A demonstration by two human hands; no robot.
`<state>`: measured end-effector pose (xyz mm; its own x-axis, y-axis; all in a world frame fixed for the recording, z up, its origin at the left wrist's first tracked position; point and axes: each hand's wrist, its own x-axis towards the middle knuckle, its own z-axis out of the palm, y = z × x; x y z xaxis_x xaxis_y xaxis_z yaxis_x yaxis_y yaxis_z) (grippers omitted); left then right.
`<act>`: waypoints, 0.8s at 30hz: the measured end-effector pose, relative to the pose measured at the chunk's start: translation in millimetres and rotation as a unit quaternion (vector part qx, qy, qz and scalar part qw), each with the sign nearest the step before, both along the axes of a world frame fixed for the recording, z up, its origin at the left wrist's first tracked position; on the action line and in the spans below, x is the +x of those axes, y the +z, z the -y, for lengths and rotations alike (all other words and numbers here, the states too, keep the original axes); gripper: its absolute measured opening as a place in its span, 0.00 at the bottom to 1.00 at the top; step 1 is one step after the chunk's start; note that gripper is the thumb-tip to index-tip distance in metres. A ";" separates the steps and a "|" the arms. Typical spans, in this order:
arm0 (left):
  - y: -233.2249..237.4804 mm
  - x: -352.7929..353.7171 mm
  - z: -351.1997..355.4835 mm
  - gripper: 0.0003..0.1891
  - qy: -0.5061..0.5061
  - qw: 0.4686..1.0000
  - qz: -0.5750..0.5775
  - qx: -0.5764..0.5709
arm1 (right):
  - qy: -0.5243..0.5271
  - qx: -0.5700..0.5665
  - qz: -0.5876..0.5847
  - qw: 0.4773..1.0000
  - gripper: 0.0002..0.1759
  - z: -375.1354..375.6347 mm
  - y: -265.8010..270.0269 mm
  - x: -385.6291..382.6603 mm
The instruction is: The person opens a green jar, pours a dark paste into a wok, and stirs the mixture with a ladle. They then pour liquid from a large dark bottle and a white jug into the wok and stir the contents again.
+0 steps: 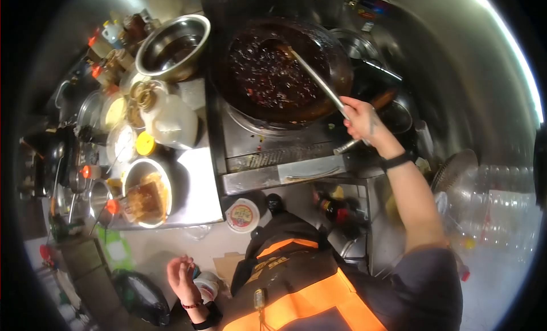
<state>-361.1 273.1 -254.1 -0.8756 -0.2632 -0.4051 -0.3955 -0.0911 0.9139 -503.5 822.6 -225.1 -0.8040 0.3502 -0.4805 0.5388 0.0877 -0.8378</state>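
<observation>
My right hand grips the long metal handle of a ladle, fingers wrapped round it. The ladle slants up and left into a large dark wok, its head sunk in the contents and hard to make out. Dark, glossy liquid with small reddish-brown bits fills the wok, which sits on the stove. Low beside my body, my left hand hangs away from the counter, fingers loosely curled but apart, holding nothing that I can see.
Left of the stove, the counter carries a steel bowl, a translucent jug, a white bowl of orange-brown paste and several bottles. A tub stands below the counter. Clear plastic bottles are at right.
</observation>
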 end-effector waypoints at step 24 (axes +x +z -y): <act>-7.9 -25.6 138.7 0.05 -0.143 0.987 -0.065 0.026 | 0.196 0.553 0.001 0.810 0.26 133.3 111.1 105.0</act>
